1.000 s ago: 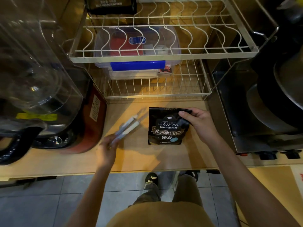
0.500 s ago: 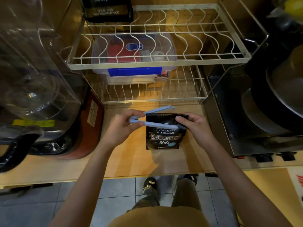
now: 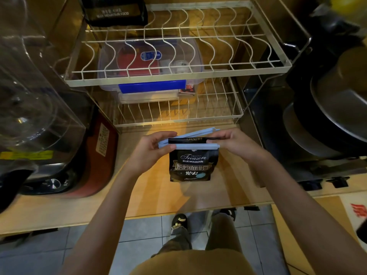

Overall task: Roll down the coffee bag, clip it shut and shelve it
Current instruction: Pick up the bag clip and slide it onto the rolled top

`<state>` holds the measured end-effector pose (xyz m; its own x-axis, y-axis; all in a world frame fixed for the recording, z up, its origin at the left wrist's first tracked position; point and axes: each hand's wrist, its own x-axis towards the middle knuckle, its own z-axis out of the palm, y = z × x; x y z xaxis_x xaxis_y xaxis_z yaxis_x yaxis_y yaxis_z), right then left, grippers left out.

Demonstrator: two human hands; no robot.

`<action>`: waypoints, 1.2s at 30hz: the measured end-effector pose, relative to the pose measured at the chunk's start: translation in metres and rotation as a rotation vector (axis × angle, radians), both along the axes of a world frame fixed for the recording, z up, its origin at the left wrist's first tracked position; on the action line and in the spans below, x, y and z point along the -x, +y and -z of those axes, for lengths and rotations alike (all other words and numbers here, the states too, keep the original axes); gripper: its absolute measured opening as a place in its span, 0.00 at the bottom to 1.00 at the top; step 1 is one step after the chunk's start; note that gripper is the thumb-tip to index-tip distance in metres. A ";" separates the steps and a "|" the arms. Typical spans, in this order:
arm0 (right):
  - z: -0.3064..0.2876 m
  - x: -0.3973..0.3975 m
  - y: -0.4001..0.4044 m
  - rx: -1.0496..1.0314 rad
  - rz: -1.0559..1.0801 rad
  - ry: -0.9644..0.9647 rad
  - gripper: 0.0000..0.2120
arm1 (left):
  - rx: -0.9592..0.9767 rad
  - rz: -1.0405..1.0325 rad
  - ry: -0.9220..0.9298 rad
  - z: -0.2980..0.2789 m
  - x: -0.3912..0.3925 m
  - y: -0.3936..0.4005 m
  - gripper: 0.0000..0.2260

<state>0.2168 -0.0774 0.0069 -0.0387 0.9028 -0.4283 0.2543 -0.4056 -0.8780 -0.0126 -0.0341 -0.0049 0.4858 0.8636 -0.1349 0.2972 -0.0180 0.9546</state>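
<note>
Broadly, the wooden tabletop (image 3: pixel 155 187) spreads beneath both hands and out to either side of them; beyond the hands, further from the person, a two-tier wire dish rack (image 3: pixel 178 76) stands on it, its lower tier holding a clear plastic box with a blue latch (image 3: pixel 151 86), its upper tier carrying a second dark bag (image 3: pixel 115 12) at the far left corner; off to the left of the left hand sits a clear-lidded appliance with a red base (image 3: pixel 49 126); off to the right of the right hand, stacked dark pans (image 3: pixel 327 116) rest over a metal stove top; grey floor tiles (image 3: pixel 139 245) show below the tabletop edge, nearer the person than the hands.

Between the two hands stands the coffee bag (image 3: pixel 189 165), black with pale lettering, upright on the tabletop, its top folded over and level with the fingers; a long pale-blue clip (image 3: pixel 190 146) lies across that rolled top, one bar in front of the fold, the other bar angling up behind it, so the clip is not yet closed at its right end.

The left hand (image 3: pixel 154 149) has its grip closed on the clip's left, hinged end, thumb over the top; the right hand (image 3: pixel 234 142) has its grip pinched on the clip's right end together with the bag's top corner.
</note>
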 end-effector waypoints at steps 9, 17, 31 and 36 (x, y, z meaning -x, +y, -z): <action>-0.009 -0.001 0.005 0.081 -0.037 -0.100 0.08 | -0.076 0.083 0.120 -0.007 -0.002 0.007 0.16; 0.005 0.008 -0.004 -0.168 0.049 -0.169 0.08 | -0.010 -0.029 0.042 -0.003 -0.016 -0.003 0.12; 0.013 -0.003 -0.028 -0.211 0.175 0.132 0.22 | -0.035 -0.064 -0.015 -0.004 -0.018 -0.006 0.11; 0.017 -0.004 -0.028 -0.245 0.179 0.106 0.16 | -0.090 0.034 0.072 -0.006 -0.013 -0.001 0.14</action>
